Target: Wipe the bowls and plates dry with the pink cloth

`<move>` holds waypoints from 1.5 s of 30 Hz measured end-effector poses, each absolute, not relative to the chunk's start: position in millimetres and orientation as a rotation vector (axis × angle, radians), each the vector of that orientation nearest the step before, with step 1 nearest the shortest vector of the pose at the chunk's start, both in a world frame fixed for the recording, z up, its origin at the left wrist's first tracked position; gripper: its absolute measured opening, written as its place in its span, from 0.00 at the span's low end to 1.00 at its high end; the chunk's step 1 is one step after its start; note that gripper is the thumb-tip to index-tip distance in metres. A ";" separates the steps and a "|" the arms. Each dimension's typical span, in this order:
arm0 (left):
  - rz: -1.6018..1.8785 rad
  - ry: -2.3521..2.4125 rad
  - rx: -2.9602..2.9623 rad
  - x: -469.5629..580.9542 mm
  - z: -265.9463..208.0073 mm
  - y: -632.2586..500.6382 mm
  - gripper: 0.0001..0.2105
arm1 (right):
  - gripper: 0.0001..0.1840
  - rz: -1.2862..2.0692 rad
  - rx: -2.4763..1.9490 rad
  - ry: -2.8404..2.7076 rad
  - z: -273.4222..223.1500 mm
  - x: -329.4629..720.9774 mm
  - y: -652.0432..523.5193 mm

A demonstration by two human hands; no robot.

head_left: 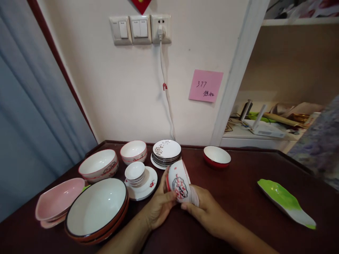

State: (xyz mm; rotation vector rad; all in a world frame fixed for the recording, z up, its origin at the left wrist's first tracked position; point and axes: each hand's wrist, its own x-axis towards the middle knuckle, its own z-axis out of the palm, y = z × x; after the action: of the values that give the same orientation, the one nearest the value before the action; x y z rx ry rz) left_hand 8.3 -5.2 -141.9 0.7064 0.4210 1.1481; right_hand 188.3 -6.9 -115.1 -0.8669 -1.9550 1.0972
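Note:
A white bowl (180,183) with a red rim and a red-and-black blossom drawing is tilted on its side above the table. My left hand (160,203) grips it from the left, thumb on the painted wall. At its right, my right hand (202,208) is closed on a pale cloth (194,196) that lies against the bowl; part of the fingers is hidden. Just behind the bowl stands a stack of patterned plates (167,150). Small white bowls (135,172) sit stacked on a flowered plate (148,187) to the left of my left hand.
Large brown-and-white bowls (96,208), pink dishes (60,197) and two flowered bowls (99,164) (134,151) crowd the left side. A red bowl (217,157) stands at the back right, a green leaf-shaped dish (286,201) at the far right. A cable (166,95) runs down the wall.

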 end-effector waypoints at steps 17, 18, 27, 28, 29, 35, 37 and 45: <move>0.992 0.454 0.702 3.8 -151.8 -0.6 0.35 | 0.08 0.721 -0.690 -2.346 -106.0 196.5 1.5; 0.980 0.424 0.719 4.3 -149.6 -1.1 0.35 | 0.07 0.777 -0.709 -2.277 -105.3 195.5 -0.6; 1.141 0.392 0.701 5.8 -153.5 -6.9 0.30 | 0.24 1.064 -0.824 -1.864 -108.8 184.0 -20.2; 1.141 0.402 0.692 4.7 -155.4 -6.1 0.27 | 0.22 1.033 -0.793 -1.957 -109.2 184.9 -18.5; 1.134 0.417 0.684 3.9 -156.7 -5.0 0.25 | 0.17 0.990 -0.750 -2.071 -108.9 186.5 -15.6; 1.045 0.415 0.672 4.5 -152.4 2.1 0.30 | 0.10 0.645 -0.625 -2.359 -105.5 196.6 5.5; 1.062 0.373 0.700 4.9 -150.0 1.7 0.28 | 0.10 0.640 -0.656 -2.330 -108.9 194.8 4.0; 1.147 0.400 0.741 6.3 -150.7 -6.9 0.33 | 0.22 0.875 -0.837 -2.074 -118.1 183.7 -15.8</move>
State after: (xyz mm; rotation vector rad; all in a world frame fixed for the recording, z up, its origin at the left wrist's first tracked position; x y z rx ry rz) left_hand 6.3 -6.9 -150.7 0.7409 0.4002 1.1471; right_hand 183.7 -15.8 -118.1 -0.8374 -2.0741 0.8747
